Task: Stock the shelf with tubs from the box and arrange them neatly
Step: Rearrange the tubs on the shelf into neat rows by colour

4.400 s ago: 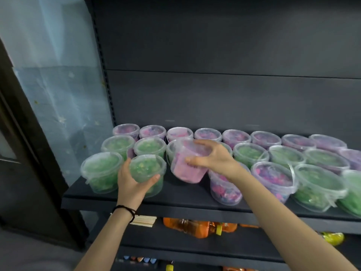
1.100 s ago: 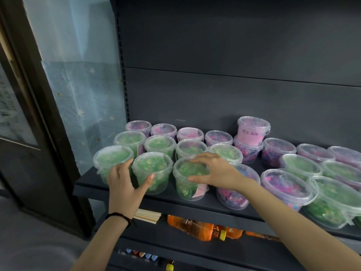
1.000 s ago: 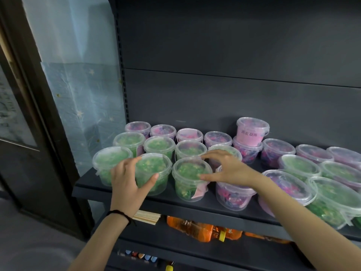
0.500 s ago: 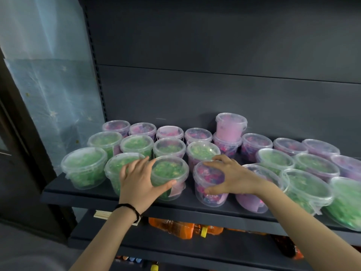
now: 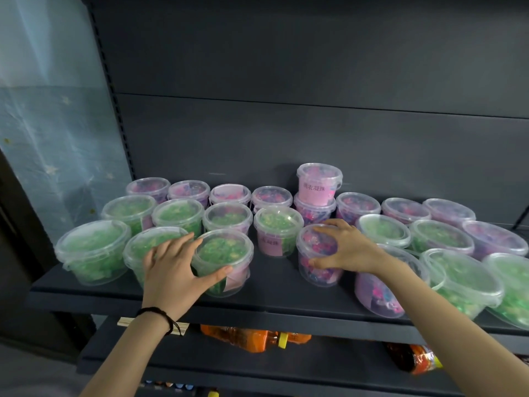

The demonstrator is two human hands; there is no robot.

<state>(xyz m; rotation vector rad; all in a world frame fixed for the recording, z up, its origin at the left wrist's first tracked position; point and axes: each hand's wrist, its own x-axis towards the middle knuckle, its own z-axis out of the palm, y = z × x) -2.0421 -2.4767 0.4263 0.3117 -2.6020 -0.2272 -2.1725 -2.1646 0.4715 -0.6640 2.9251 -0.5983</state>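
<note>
The left hand [image 5: 174, 270] is curled round a green tub [image 5: 222, 262] in the front row, thumb across its front wall and fingers spread over its left rim, a black band [image 5: 160, 315] on the wrist. The right hand [image 5: 347, 249] cups a pink tub [image 5: 316, 257], fingers arched over the lid and thumb low on the near side. Half a second ago these two tubs stood almost touching; now a strip of bare shelf [image 5: 272, 282] lies between them, and a labelled green tub [image 5: 278, 234] of the second row shows through the gap. The other tubs stand as before in three rows along the shelf, green in front and at the left, pink along the back, with a stacked tub [image 5: 319, 183] resting on one of the back row. The left hand covers much of the neighbouring front tub [image 5: 143, 247], and the right forearm crosses a larger pink tub [image 5: 378, 293], so I cannot tell whether it stands upright. The rightmost green tub [image 5: 512, 290] is cut off by the frame edge. On the shelf below, orange bottles [image 5: 252, 338] and a wooden strip [image 5: 128, 322] are only partly visible under the shelf lip.
</note>
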